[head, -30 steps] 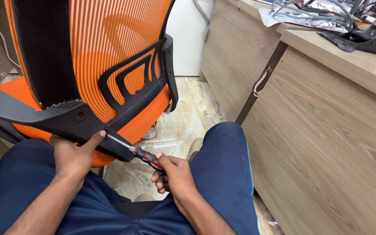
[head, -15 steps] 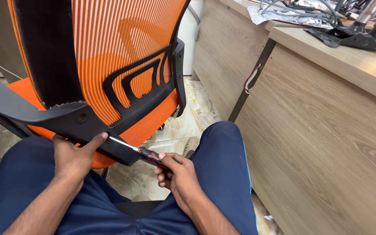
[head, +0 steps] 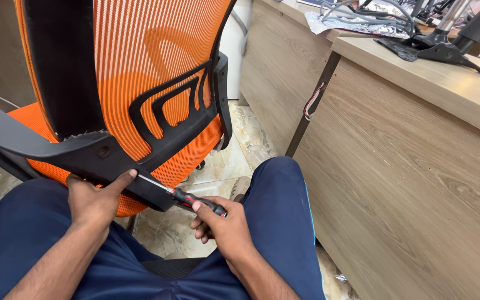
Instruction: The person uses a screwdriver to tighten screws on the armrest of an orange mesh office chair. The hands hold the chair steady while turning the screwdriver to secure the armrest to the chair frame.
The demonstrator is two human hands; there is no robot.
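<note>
— Where was the screwdriver (head: 187,198) when you looked?

— Low in the middle of my view, about six o'clock from the orange mesh chair back (head: 140,61). I saw the right hand (head: 226,230) with its grip closed around the black-and-red handle, the bare steel shaft running up toward ten o'clock to the chair's black plastic frame (head: 93,155).

— And the other hand?

— The left hand (head: 93,200) sat at nine o'clock of the screwdriver, grip wrapped on the lower edge of that frame, thumb stretched out along it and touching the shaft near its tip. I could not tell whether the tip sat in a screw; the thumb and frame hid it.

— What lay around?

— Both hands were above the person's knees in dark blue trousers (head: 279,222). The orange seat (head: 34,119) showed at nine o'clock behind the frame. A wooden bench (head: 418,166) filled three o'clock, with a black metal chair part (head: 437,47) on top at one o'clock, and marble floor (head: 240,155) below the chair.
</note>
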